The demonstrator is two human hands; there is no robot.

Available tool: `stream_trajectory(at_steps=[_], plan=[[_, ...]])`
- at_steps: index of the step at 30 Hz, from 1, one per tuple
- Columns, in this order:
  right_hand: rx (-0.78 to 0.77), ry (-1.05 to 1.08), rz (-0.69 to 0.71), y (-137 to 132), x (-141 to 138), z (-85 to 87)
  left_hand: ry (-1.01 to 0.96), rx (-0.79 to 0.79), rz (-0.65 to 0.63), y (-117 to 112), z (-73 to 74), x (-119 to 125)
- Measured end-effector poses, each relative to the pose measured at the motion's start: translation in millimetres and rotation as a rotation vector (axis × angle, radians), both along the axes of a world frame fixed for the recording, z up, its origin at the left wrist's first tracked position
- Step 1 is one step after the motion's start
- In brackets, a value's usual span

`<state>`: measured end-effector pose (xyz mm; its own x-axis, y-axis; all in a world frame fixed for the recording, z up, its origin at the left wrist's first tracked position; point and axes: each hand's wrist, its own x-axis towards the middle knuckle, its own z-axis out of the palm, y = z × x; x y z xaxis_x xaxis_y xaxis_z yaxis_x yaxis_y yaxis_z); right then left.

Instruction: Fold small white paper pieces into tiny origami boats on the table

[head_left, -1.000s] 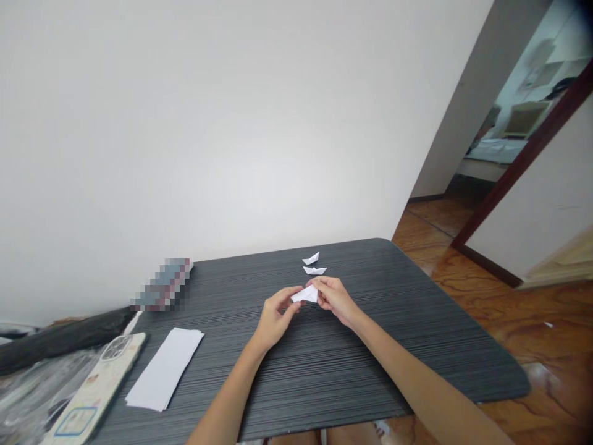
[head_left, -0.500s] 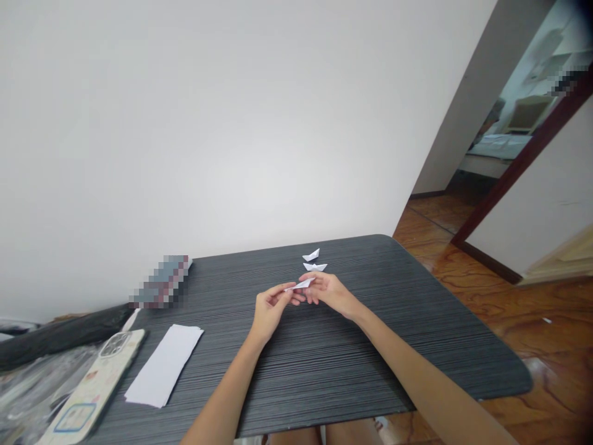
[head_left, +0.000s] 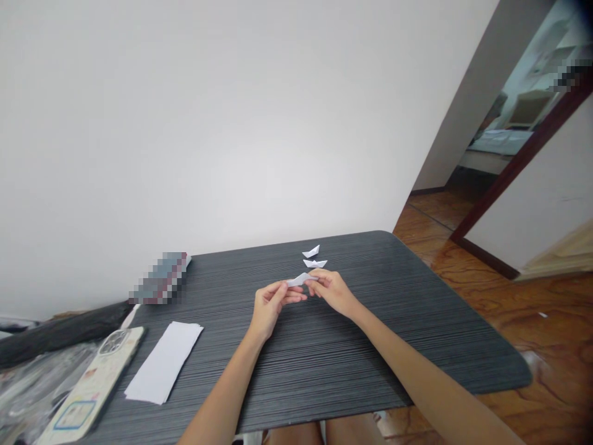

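Observation:
A small white paper boat [head_left: 299, 280] is held above the dark table between both my hands. My left hand [head_left: 270, 304] pinches its left end between thumb and fingers. At the other end, my right hand [head_left: 332, 291] grips the paper with its fingertips, which hide part of that tip. Just beyond my right hand, a second paper boat [head_left: 315, 264] rests on the table, and a third boat [head_left: 311, 251] lies behind it, nearer the wall.
The dark wood-grain table [head_left: 296, 395] stands against a white wall. To the left lie a stack of white paper [head_left: 164, 363], a phone in a patterned case [head_left: 92, 386], a blurred-out box-like object [head_left: 162, 278] and a black roll [head_left: 65, 334] over clear plastic.
The held paper boat has tilted and shifted slightly upward, showing more of its middle peak. My right fingers have curled in closer on its right end.

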<state>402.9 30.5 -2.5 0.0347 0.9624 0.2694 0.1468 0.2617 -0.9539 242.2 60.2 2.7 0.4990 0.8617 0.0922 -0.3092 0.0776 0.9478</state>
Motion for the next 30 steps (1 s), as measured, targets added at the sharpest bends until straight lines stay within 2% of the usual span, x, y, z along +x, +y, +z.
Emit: stream_trajectory(at_steps=[5, 11, 21, 25, 30], plan=[[0.087, -0.004, 0.011, -2.3, -1.5, -0.2, 0.004, 0.012, -0.031, 0.2, -0.9, -0.8], [0.178, -0.061, 0.052, -7.0, -5.4, 2.2, 0.075, 0.040, -0.007, 0.7, -1.4, -0.8], [0.242, -0.073, 0.048, -13.7, -8.2, 11.1, 0.013, 0.041, 0.025, -2.0, 2.2, 0.9], [0.216, 0.089, 0.067, -10.5, -8.7, 7.3, -0.042, 0.098, 0.018, -2.9, 4.6, -2.6], [0.184, 0.258, 0.081, -8.0, -8.1, 7.6, -0.017, 0.199, -0.032, -5.1, 7.2, -5.9]])
